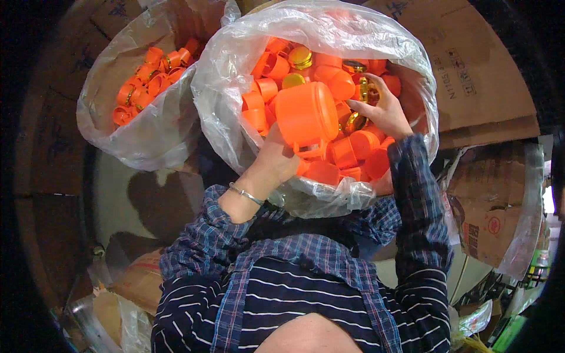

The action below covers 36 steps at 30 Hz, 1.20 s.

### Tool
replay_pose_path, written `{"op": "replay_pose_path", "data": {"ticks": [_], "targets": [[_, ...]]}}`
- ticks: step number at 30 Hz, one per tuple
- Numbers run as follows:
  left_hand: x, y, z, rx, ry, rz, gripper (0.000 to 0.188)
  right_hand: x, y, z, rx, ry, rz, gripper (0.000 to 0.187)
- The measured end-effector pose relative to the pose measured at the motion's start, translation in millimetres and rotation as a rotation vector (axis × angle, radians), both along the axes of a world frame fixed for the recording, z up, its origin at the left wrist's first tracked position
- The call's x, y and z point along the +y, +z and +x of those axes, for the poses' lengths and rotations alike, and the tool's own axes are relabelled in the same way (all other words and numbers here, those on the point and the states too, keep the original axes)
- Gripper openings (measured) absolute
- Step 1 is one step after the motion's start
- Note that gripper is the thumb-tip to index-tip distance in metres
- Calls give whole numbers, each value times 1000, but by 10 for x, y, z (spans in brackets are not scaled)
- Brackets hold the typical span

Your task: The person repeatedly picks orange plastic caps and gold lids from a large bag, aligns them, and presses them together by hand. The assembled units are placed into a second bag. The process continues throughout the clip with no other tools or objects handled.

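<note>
The left hand (281, 157) grips a large orange cap (306, 115) over the clear plastic bag (235, 76); the right hand (384, 109) pinches a gold lid (365, 89). A second bag (153, 135) of caps sits at left.

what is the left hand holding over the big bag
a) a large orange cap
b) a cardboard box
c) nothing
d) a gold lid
a: the left hand grips a large orange cap above the clear plastic bag full of smaller orange caps, while the right hand reaches in among the gold lids.
</note>
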<state>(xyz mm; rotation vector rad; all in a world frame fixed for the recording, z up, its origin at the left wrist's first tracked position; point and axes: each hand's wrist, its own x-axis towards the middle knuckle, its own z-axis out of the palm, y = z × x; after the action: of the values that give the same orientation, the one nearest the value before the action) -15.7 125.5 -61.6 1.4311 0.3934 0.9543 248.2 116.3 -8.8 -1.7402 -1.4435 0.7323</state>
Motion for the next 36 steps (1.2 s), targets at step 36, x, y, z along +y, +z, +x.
{"op": "replay_pose_path", "data": {"ticks": [36], "targets": [[-587,585,146,88,136,-16,68,-1001,-74,-1367,499,-200,554,47]]}}
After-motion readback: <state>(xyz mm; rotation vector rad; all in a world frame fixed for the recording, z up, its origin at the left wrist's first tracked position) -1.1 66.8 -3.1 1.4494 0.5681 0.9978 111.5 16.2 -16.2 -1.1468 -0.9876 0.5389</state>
